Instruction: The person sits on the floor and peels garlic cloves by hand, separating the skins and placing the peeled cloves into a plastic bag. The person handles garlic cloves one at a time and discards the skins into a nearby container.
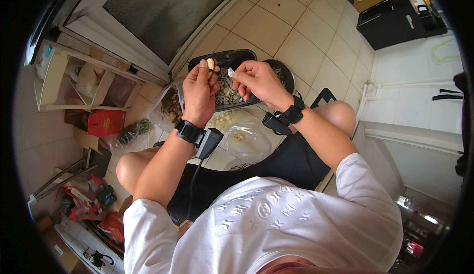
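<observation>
Pinched between the thumb and fingers of my left hand (201, 90) is a garlic piece (210, 64), pale yellow with brownish skin on its edge. My right hand (263, 83) grips a small white piece (231, 72), which looks like garlic or its skin. Both hands are above a black tray (222, 108) holding whitish skins and scraps (226, 90). Nearer my body, pale peeled cloves (222, 120) lie in a clear plastic bag, and a second clear bag (247, 140) holds a few more. My right hand partly hides a round metal bowl (290, 74) with green scraps.
A plastic bag of brown matter (171, 105) stands left of the tray, near green vegetables in plastic (135, 131). Farther left are a white shelf (83, 107) and a red box (106, 123). A sliding door frame (163, 61) borders the tiled floor (266, 20). Black cabinet (392, 24) at upper right.
</observation>
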A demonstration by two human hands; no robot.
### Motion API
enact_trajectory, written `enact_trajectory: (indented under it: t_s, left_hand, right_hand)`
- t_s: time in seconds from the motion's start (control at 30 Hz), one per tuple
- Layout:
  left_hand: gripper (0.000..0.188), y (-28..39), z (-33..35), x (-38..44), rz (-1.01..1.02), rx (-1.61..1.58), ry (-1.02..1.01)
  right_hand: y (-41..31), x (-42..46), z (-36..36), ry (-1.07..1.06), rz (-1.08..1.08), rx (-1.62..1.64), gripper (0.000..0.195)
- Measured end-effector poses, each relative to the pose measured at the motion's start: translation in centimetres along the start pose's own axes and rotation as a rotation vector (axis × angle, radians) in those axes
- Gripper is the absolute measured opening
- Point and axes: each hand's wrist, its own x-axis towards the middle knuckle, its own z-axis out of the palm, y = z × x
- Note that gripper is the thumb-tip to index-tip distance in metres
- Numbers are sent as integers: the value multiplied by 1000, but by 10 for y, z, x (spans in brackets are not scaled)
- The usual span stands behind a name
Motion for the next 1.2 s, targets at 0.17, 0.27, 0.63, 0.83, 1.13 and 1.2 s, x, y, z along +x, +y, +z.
enact_trajectory:
  t_s: [0.17, 0.27, 0.63, 0.83, 1.13, 1.2]
  left_hand:
    - [31, 2, 3, -5, 107, 324, 27]
    - [25, 3, 9, -8, 162, 523, 46]
    - [18, -29, 10, -14, 540, 789, -53]
    - [17, -33, 19, -22, 558, 802, -59]
    - [13, -30, 22, -26, 589, 698, -7]
    - [13, -29, 21, -26, 576, 692, 9]
  right_hand:
    - [10, 12, -5, 120, -57, -145, 17]
    - [7, 11, -5, 107, -80, -100, 18]
    - [4, 4, -10, 20, -36, 157, 17]
    - [10, -3, -23, 43, 47, 114, 14]
    - [12, -1, -21, 114, 22, 116, 8]
    - [13, 0, -19, 128, 18, 119, 8]
